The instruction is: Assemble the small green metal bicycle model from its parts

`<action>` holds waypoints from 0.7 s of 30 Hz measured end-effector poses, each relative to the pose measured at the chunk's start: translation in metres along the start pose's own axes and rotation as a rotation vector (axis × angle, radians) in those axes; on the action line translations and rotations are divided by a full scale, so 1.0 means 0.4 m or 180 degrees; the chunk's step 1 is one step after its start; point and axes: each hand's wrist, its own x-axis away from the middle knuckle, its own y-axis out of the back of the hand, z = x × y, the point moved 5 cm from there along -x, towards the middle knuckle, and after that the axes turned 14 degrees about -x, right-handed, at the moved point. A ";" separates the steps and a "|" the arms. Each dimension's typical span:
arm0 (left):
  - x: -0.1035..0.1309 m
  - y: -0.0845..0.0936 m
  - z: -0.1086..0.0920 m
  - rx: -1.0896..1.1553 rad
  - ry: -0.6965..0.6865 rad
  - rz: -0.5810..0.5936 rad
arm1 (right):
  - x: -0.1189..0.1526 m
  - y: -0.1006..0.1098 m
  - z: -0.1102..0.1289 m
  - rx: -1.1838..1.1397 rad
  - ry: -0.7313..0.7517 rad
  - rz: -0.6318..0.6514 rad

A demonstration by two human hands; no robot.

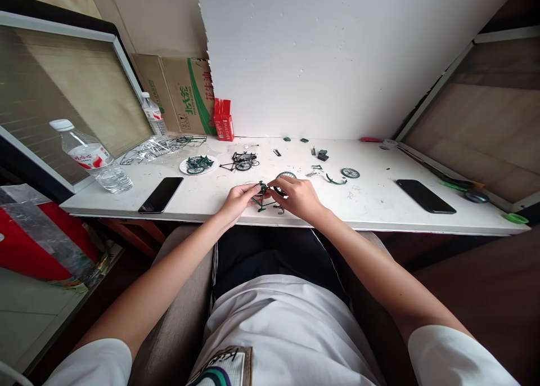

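Observation:
Close to the table's front edge, my left hand (237, 202) pinches a small dark-green model bicycle frame (260, 206) between thumb and fingers. My right hand (301, 197) comes in from the other side, its thumb and fingertips closed at the same frame; the exact part they grip is hidden. A spoked model wheel (286, 175) shows partly behind the right fingers. Beyond the hands sits an assembled black model bicycle (244, 160), and to its left green bicycle parts (199, 164) lie on a white plate (183, 168).
Right of the hands lie a loose wheel (350, 173) and a curved green piece (335, 180). Phones flank the work area, one left (161, 194), one right (425, 196). Water bottles (95, 158), a red box (224, 120) and parts sprues (185, 142) stand or lie farther off.

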 end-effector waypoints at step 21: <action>-0.008 0.014 0.011 -0.0051 0.0061 0.0483 | 0.003 -0.001 0.002 -0.0010 -0.0042 0.0144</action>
